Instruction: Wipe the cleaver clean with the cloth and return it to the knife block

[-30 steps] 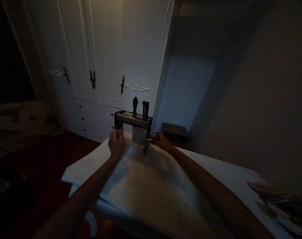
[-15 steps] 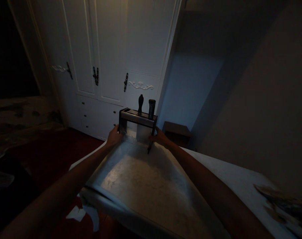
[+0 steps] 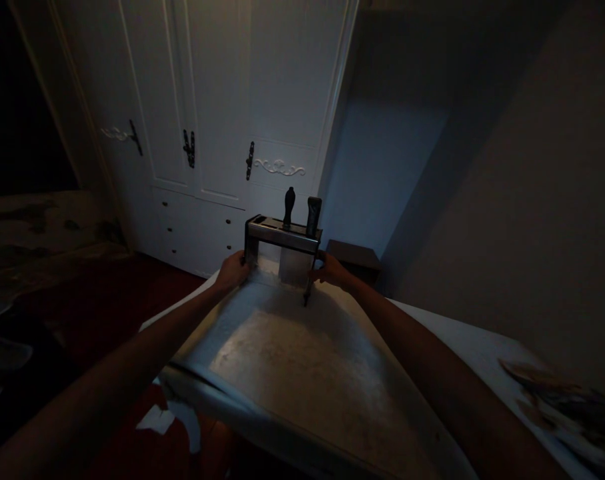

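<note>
A metal knife rack [image 3: 281,235] stands at the far end of a pale table [image 3: 302,373]. Two dark knife handles [image 3: 288,199] [image 3: 312,207] stick up from its top. My left hand [image 3: 231,271] grips the rack's left leg, fingers closed on it. My right hand [image 3: 331,269] holds the rack's right side, fingers wrapped round the upright. The room is dim and fine detail is hard to see.
A white wardrobe [image 3: 217,113] with dark handles and drawers stands behind the table. A small dark side table [image 3: 355,257] sits to the right of it. Papers or pictures [image 3: 562,400] lie at the table's right edge. White scraps [image 3: 170,423] lie on the reddish floor.
My left hand went from a fist beside the rack to gripping its left leg. My right hand closed on the right side. The rack sits a little farther from me.
</note>
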Action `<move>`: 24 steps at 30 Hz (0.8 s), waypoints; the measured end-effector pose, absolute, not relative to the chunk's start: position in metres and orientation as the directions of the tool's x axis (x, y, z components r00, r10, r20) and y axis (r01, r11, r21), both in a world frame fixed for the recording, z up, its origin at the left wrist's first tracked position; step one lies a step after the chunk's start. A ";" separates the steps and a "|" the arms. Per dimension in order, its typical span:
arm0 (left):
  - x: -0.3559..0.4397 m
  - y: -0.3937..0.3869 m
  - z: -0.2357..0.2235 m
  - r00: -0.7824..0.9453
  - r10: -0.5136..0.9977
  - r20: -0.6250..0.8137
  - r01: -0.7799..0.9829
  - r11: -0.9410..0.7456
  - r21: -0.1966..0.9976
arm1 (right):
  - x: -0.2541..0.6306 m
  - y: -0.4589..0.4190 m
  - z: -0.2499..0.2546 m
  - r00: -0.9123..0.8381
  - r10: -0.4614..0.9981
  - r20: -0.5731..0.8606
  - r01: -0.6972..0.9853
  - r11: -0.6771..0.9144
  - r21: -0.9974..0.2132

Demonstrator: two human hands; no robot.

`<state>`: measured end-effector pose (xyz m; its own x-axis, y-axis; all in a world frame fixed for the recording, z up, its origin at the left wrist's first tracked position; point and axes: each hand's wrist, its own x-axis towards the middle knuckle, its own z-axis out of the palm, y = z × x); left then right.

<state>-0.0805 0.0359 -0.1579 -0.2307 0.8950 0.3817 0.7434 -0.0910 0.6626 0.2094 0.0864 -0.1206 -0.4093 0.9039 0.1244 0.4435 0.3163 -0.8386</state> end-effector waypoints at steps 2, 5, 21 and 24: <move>-0.071 0.035 -0.158 -0.211 0.900 0.380 0.751 -0.099 0.652 | 0.222 0.084 -0.119 -0.414 0.901 0.129 0.442 0.323 -0.837; -0.055 0.035 -0.157 -0.174 0.909 0.379 0.766 -0.116 0.632 | 0.244 0.080 -0.117 -0.414 0.898 0.148 0.439 0.340 -0.832; 0.086 0.033 -0.149 0.061 0.932 0.358 0.785 -0.266 0.559 | 0.405 0.054 -0.110 -0.364 0.921 0.137 0.383 0.282 -0.879; 0.119 0.032 -0.146 0.120 0.929 0.351 0.765 -0.312 0.563 | 0.440 0.044 -0.108 -0.342 0.932 0.117 0.384 0.252 -0.888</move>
